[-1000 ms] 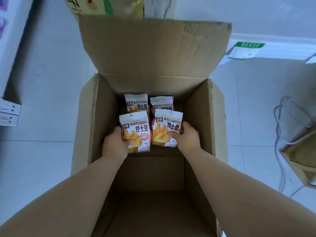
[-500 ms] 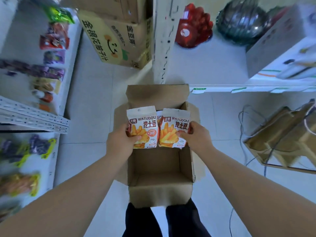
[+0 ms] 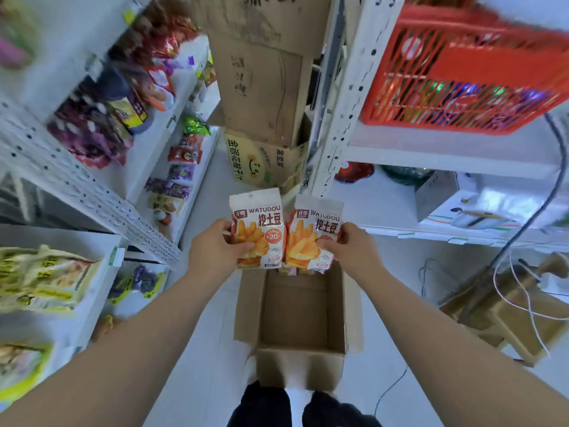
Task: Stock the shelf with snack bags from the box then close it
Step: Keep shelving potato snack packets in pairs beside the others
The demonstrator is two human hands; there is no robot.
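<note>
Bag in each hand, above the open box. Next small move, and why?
Probably carry both bags leftward to the left shelves. The left hand grips the left bag, the right hand pinches the right bag, both clear above the open box. Those shelves already hold snack packs; which tier suits, I cannot tell.
</note>
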